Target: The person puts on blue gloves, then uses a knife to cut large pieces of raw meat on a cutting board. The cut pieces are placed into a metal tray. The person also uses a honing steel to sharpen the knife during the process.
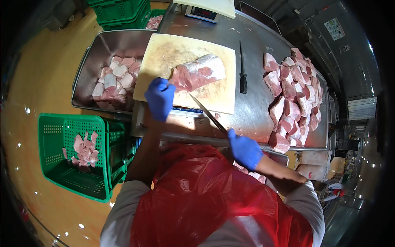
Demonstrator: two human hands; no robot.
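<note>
A large pale-pink piece of meat with a white fat layer [202, 71] lies on a cream cutting board [152, 55]. My blue-gloved left hand [161, 97] is at the lower-left end of this piece, its fingers curled onto the meat's edge. My blue-gloved right hand [242, 150] grips a long knife [205, 111], whose tip points up-left to just below the meat, over the board's front part. A thin black-handled rod [243, 82], perhaps a sharpening steel, lies on the steel table [251, 119] right of the board.
Many meat pieces [293, 94] are heaped at right. A steel tub [86, 68] holds meat at left; below it stands a green crate [51, 144] with scraps. Behind are stacked green crates [115, 12] and a scale [199, 14]. A person in white [329, 193] is far right.
</note>
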